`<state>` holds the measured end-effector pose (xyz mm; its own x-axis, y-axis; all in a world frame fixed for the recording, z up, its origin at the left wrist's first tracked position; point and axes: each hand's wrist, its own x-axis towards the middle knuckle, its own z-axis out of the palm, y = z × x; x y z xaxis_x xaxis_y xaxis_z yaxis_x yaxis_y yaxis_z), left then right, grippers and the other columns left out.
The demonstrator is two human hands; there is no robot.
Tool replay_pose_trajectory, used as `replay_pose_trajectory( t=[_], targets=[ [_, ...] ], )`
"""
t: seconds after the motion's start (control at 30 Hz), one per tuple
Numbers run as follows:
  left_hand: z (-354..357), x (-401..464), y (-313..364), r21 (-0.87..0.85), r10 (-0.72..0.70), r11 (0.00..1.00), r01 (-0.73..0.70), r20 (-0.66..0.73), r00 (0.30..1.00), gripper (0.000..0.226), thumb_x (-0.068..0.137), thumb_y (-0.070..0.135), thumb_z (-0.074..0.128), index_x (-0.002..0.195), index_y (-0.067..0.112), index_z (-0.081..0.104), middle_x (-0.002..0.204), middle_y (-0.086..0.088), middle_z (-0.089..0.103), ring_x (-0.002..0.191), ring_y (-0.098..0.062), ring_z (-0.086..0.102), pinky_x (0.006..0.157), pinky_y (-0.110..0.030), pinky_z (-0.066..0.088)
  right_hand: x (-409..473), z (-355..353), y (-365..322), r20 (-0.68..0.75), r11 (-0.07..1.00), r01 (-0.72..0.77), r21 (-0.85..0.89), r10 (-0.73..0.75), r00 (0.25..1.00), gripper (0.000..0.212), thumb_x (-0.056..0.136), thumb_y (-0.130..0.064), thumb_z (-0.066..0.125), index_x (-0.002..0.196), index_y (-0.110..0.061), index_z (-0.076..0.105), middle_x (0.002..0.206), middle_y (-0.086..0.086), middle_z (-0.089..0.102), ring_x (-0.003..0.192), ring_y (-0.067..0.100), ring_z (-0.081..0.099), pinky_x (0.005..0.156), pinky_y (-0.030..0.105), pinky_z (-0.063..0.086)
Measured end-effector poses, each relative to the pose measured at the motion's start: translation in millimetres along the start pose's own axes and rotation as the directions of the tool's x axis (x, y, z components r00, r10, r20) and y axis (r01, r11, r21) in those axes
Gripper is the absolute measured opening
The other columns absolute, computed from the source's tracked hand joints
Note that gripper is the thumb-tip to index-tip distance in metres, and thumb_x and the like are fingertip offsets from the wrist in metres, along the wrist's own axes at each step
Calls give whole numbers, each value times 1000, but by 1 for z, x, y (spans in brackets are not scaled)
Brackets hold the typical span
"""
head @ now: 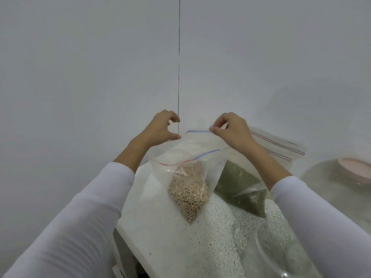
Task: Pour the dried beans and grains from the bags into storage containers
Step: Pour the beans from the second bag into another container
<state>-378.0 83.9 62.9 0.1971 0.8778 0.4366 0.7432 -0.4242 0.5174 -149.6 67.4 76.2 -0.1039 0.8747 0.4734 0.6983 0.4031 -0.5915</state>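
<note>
Bean bag (188, 189), clear zip bag with tan beans sagging into its bottom corner, is hanging just above or resting its tip on the speckled counter (216, 237), at center of view; can't tell if the tip is touching. Step in hand, as I judge it: opening the zip, pouring not yet begun, beans all sitting in the bag. Right hand (230, 131) is pinching the far lip of the zip at the bag's 1 o'clock corner, thumb and forefinger closed on the plastic, other fingers curled, wrist bent down. Left hand (162, 127) is hovering at the bag's 11 o'clock corner, fingers curled like a claw, thumb tip touching or nearly touching the lip; grip on the plastic not plainly showing, so can't tell if it is holding. Both forearms are reaching forward and up in white sleeves (80, 213), hands level, bag mouth gaping between them. Green bag (241, 189), dark green grain, is lying at 3 o'clock of the bean bag, just beside it, partly behind. Container (281, 247), clear, empty-looking, is standing at 5 o'clock, near the lower edge. Pink bowl (353, 169) is sitting at 3 o'clock, far off. Next move probably calls for a firm left grip, then carrying the mouth over the container and tipping slowly; floppy plastic could spill beans.
</note>
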Motion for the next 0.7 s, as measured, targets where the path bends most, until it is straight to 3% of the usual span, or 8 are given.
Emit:
replay_pose_trajectory(
  t=[0.07, 0.13, 0.23, 0.37, 0.43, 0.53, 0.6, 0.7],
  targets=[
    [12, 12, 13, -7, 119, 993, -119, 106, 987, 33, 74, 6, 76, 102, 8, 59, 108, -7, 52, 99, -17, 46, 76, -6, 34, -13, 8, -21, 55, 991, 132, -5, -132, 990, 20, 82, -32, 71, 76, -14, 64, 84, -6, 59, 70, 0, 49, 71, 28, 40],
    [26, 20, 18, 36, 148, 986, -160, 229, 962, 27, 74, 3, 72, 94, 12, 57, 102, -5, 51, 97, -19, 45, 81, -19, 38, -28, 21, -35, 300, 958, 258, -123, -212, 930, 33, 80, -46, 69, 90, -14, 68, 95, -4, 64, 88, 8, 56, 81, 32, 43],
    [41, 29, 14, 133, 75, 986, -101, 192, 979, 36, 74, 1, 71, 79, 22, 42, 89, 1, 50, 84, -21, 47, 76, -38, 43, -44, 49, -36, 566, 764, 470, -443, -168, 807, 53, 83, -55, 60, 118, -15, 58, 116, 0, 61, 110, 20, 53, 92, 36, 38],
    [41, 32, 10, 6, 81, 997, -81, -48, 996, 50, 69, -16, 64, 62, 23, 32, 64, 5, 41, 60, -10, 37, 59, -13, 35, -47, 58, -23, 572, 694, 523, -494, -194, 797, 35, 91, -43, 55, 113, -16, 60, 107, 4, 66, 104, 24, 59, 83, 32, 36],
    [38, 31, 6, 7, 86, 996, -85, -91, 992, 45, 65, -23, 54, 60, 20, 41, 65, 3, 45, 61, -9, 39, 56, -9, 33, -48, 57, -16, 605, 734, 531, -423, -208, 769, 55, 81, -63, 56, 113, -18, 60, 108, -1, 64, 103, 20, 57, 87, 34, 37],
    [35, 32, -3, 9, 94, 996, -93, -93, 991, 35, 64, -27, 45, 60, 3, 62, 77, -11, 60, 71, -19, 53, 59, -10, 38, -59, 62, -14, 710, 587, 667, -458, -210, 672, 81, 69, -76, 55, 122, -16, 54, 118, 1, 56, 110, 23, 49, 100, 44, 33],
    [36, 33, -5, 64, 96, 994, -92, -68, 993, 36, 64, -28, 41, 62, -5, 69, 89, -16, 66, 80, -25, 59, 65, -11, 39, -63, 71, -13, 712, 476, 706, -523, -210, 670, 69, 76, -66, 58, 120, -13, 55, 117, 5, 55, 111, 26, 49, 101, 47, 32],
    [37, 33, -9, 161, 99, 983, -88, -63, 993, 41, 78, -25, 40, 88, -4, 74, 102, -19, 67, 94, -31, 61, 77, -19, 40, -62, 75, -14, 684, 450, 717, -532, -271, 678, 9, 88, -18, 53, 90, -11, 58, 98, 6, 62, 98, 27, 57, 87, 39, 36]
  ],
)
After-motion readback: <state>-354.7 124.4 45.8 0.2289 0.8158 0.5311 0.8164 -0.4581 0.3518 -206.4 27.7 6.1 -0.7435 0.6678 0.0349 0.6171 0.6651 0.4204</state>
